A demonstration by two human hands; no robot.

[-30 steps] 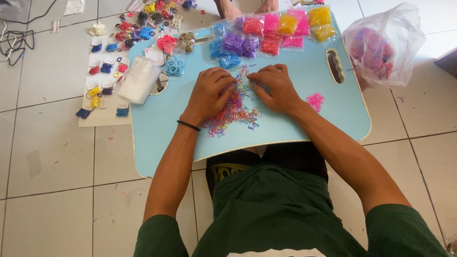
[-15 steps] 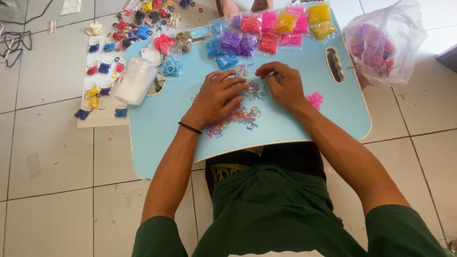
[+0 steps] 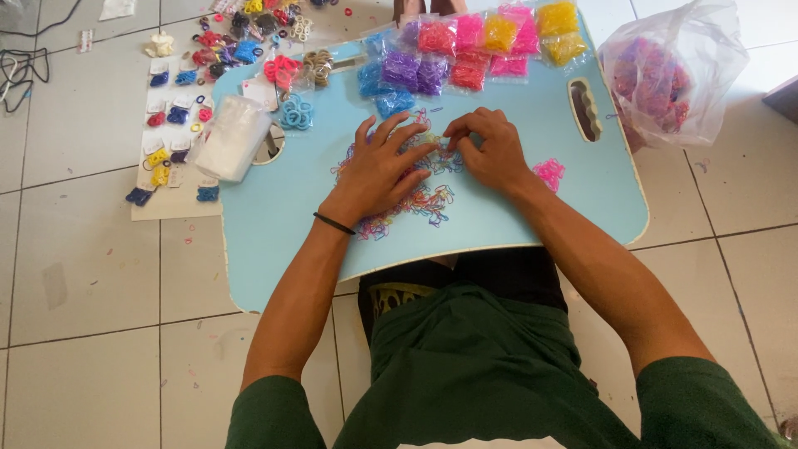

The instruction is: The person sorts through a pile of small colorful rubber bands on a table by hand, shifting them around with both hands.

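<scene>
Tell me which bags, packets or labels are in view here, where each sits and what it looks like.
Small clear packets: far edge of the blue board, filled with blue, purple, red, pink, yellow bands.
Large clear bag: floor, right of board, crumpled, pink and purple contents.
Stack of empty clear bags: board's left edge, whitish.
White card tags: on floor sheet, left, holding coloured bands.

Clear plastic bag (image 3: 669,71), perhaps bands; cables (image 3: 21,71).

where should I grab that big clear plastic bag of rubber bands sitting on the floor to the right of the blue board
Grip the big clear plastic bag at its loose, crumpled top edge, coming from above: the film stands up empty there, while the coloured bands fill the bulging lower part.
</scene>
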